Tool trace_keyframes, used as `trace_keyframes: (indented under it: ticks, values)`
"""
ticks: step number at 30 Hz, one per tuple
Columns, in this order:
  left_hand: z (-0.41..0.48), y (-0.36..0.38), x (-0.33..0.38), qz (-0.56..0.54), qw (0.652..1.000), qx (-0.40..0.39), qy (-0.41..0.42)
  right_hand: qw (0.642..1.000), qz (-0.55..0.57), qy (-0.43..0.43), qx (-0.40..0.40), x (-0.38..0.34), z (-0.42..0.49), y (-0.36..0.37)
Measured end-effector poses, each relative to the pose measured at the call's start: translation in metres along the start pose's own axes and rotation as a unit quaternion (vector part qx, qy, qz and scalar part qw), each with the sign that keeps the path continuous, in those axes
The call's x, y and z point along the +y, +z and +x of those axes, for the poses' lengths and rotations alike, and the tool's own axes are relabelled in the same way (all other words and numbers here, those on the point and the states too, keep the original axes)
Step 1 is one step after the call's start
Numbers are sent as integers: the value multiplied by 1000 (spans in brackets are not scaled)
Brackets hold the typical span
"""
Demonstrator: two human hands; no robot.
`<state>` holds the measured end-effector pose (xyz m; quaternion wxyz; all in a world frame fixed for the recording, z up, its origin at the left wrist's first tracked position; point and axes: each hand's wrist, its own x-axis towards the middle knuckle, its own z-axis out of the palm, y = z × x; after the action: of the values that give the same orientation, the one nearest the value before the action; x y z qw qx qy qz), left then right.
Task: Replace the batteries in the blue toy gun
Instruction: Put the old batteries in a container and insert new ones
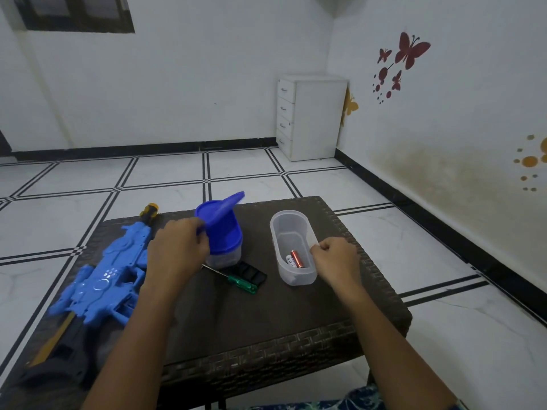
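The left hand [177,247] is pinching and peeling the blue lid [220,216], apparently reaching fresh cells beneath, while the right hand [334,258], curled closed, is steadying the clear tub [293,279]; the blue toy gun [109,273] is lying left of both grips.

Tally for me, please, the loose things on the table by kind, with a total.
Blue toy gun: 1
Clear tubs: 2
Blue lids: 2
Batteries: 2
Green-handled screwdriver: 1
Black battery cover: 1
Total: 9
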<state>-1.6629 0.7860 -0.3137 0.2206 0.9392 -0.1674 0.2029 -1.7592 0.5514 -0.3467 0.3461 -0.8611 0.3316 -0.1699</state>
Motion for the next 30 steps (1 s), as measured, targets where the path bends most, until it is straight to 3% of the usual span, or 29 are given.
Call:
trace_keyframes:
  ticks: [3, 6, 7, 8, 10, 11, 12, 14, 18, 23, 26, 30]
  values:
    - [0, -4, 18, -131, 984, 120, -35, 996, -42, -28, 79, -6, -4, 2]
    - [1, 3, 41, -310, 927, 138, -160, 983, 28, -96, 152, -16, -7, -2]
    - [0, 7, 53, -408, 878, 112, -223, 981, 78, -111, 136, -19, -8, -5]
    - [-5, 9, 68, -518, 802, 70, -289, 980, 119, -120, 104, -22, -9, -6]
    - [-17, 12, 99, -693, 619, -11, -369, 974, 186, -126, 32, -26, -13, -7]
    - [-24, 15, 111, -728, 565, -35, -387, 969, 218, -119, 7, -26, -13, -6]
    - [-29, 19, 119, -736, 546, -59, -397, 964, 246, -104, -5, -26, -14, -5]
    - [-36, 26, 124, -710, 571, -113, -396, 958, 279, -72, 8, -25, -12, -7]
    - [-34, 34, 117, -581, 702, -213, -352, 957, 288, -10, 20, -17, -4, -14]
    - [-29, 45, 99, -409, 841, -239, -263, 978, 208, -6, 4, -7, -1, -13]
    - [-30, 52, 96, -357, 875, -233, -228, 987, 158, -24, 26, -5, -2, -13]
    - [-29, 58, 93, -343, 885, -225, -219, 992, 107, -47, 48, -7, -4, -11]
